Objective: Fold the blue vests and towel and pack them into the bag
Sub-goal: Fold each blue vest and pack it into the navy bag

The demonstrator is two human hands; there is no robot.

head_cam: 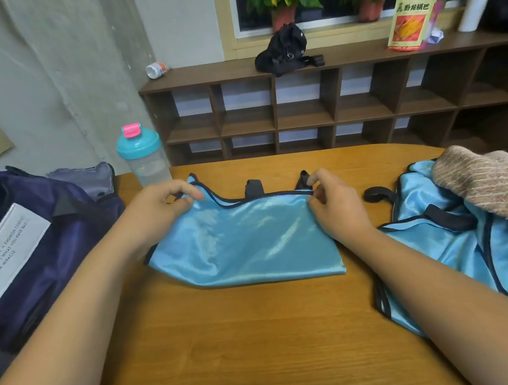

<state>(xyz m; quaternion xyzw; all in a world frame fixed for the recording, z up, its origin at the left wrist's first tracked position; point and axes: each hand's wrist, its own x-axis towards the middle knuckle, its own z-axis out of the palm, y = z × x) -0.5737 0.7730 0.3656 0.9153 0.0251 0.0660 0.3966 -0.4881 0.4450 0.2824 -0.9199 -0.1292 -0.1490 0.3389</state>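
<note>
Wooden table (262,333) holds bag (70,232), shaker (144,160), vest (246,244), towel (499,186).

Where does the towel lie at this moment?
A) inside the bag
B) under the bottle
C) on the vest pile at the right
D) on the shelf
C: the towel rests on top of the crumpled vest pile at the right, far from the bag at the left.

Shiny light-blue vest (246,244) w/ dark trim, navy bag (40,248), beige striped towel (496,187), teal-lidded bottle (144,154), prob. pink cap
</note>
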